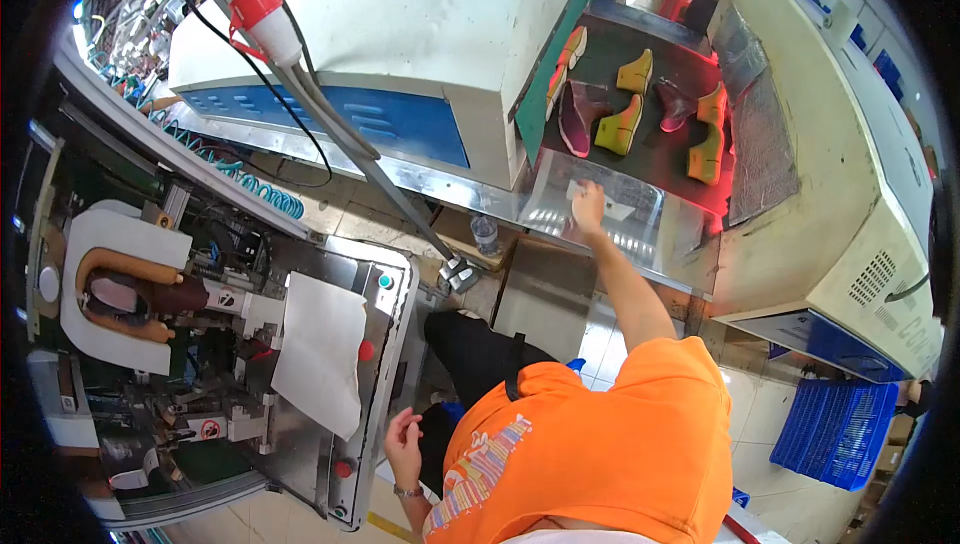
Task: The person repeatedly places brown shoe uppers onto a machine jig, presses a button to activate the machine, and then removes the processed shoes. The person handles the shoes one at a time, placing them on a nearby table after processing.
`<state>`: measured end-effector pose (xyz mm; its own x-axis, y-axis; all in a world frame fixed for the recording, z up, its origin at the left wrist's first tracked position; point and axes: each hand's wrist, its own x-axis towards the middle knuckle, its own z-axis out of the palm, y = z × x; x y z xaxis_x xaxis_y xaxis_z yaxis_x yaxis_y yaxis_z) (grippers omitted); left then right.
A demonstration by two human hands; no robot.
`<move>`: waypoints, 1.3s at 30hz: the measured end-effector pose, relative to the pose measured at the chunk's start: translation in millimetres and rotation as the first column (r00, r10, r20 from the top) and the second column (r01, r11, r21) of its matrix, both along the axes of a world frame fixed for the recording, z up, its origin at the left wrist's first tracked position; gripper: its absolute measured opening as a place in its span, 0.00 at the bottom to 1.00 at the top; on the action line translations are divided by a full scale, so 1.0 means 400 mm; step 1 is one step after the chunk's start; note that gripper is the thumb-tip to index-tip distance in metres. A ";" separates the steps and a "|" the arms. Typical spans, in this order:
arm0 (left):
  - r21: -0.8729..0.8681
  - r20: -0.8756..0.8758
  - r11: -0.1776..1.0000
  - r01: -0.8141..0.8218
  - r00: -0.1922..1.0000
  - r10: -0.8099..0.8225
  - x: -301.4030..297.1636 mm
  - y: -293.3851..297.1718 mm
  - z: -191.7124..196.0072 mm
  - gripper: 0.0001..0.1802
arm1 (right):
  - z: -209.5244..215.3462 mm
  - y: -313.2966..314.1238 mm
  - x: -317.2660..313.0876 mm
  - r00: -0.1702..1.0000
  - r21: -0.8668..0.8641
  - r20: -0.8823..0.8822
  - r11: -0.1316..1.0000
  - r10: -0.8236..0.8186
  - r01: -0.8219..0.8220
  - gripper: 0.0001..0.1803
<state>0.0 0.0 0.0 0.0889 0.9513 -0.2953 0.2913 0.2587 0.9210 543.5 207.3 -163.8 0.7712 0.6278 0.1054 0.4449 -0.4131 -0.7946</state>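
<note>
The right hand [588, 206] is reaching over a shiny grey metal worktop [652, 244]. Past it, yellow shoe-shaped pieces [619, 126] and dark red shoe-shaped pieces [576, 126] are lying on a flat black belt [660, 162]. The left hand [405, 447] is curling loosely near a round red button [344, 468].

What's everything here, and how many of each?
Flat belt: one, dark, upper right
Shoe-shaped pieces: several, yellow or purple, on it
Boxy machine housings: two, cream, either side
Metal clamp machine: one, silver and black, left
Flat sheet: one, white, on that machine
Coiled hose: at least one, teal, upper left
Plug: one, red and white, upper left
Plastic crate: at least one, blue, lower right
T-shirt: one, orange, lower middle
Right grip: one, bare, at the belt's near end
Left grip: one, bare, lower middle
</note>
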 end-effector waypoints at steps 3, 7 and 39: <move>-0.041 -0.035 0.998 0.038 0.999 -0.039 0.015 0.018 0.015 0.15 | 0.000 0.061 0.051 0.966 -0.062 0.245 0.993 -0.085 0.103 0.17; -0.018 -0.106 0.994 0.106 0.989 -0.107 0.066 0.089 0.058 0.12 | 0.025 0.183 0.073 0.955 -0.192 0.280 0.969 -0.097 0.155 0.16; -0.400 0.864 0.801 0.447 -0.107 0.491 0.207 0.221 0.456 0.27 | 1.113 -0.251 -0.549 0.430 0.310 0.746 0.306 0.509 -0.900 0.08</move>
